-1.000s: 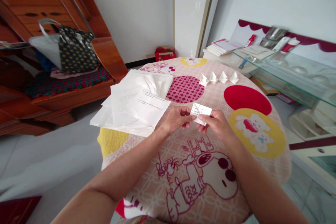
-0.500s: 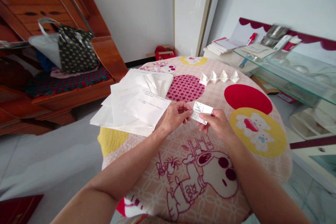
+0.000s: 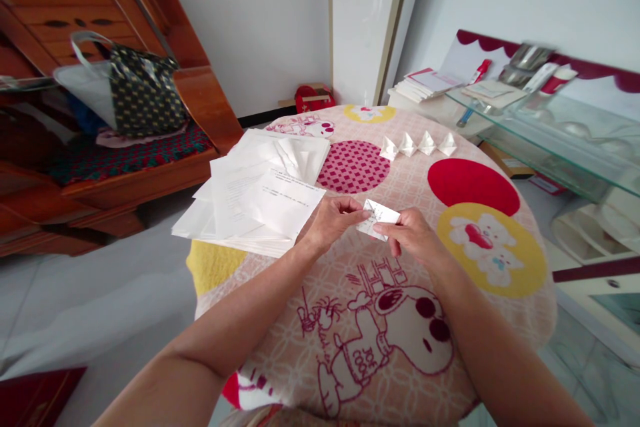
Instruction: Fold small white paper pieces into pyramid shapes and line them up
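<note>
White square [image 3: 384,213] has turned a bit in our hands over the last half second, print still showing. It's over the cloth [image 3: 300,373], right of the sheets [image 3: 250,207], nearer us than the four folded shapes [image 3: 407,145]. Our left pinch now sits further in over its left edge. We read that as a fold or crease still being worked, not done. Sheets and shapes look unmoved.

Pose: left hand [image 3: 336,223] closed, thumb and forefinger on the edge, rest curled. Right hand [image 3: 415,235] grips the right side, thumb on the face, fingers mostly hidden behind. Forearms converge.
</note>
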Tool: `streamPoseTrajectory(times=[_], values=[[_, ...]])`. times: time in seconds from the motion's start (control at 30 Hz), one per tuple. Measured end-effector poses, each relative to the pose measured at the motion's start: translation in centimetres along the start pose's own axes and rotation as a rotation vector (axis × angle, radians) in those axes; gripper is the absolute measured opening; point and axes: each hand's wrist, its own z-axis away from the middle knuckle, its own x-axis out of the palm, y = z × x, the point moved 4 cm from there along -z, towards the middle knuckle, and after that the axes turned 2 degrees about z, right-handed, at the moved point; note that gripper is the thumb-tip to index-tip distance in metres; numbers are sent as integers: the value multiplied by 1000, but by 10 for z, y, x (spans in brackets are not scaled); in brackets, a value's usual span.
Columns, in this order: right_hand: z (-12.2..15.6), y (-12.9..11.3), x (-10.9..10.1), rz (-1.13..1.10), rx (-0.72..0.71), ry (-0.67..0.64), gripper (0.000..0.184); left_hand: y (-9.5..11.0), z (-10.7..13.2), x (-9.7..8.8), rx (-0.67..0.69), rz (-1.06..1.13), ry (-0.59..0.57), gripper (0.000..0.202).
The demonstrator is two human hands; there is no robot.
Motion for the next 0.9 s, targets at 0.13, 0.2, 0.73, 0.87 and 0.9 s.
streamPoseTrajectory(times=[0.13, 0.2, 0.73, 0.87, 0.9], values=[[2, -4, -1, -86, 38, 108, 26, 4, 3, 1, 37, -15, 33, 26], [3, -5, -1, -74, 15, 133, 30, 6, 4, 2, 46, -30, 28, 25], [2, -8, 3, -149, -39, 161, 30, 5, 5, 7, -4, 66, 2, 21], [2, -8, 6, -203, -28, 214, 25, 3, 6, 8, -7, 62, 15, 22], [2, -8, 6, -212, -30, 229, 24, 3, 6, 8, -7, 59, 18, 22]])
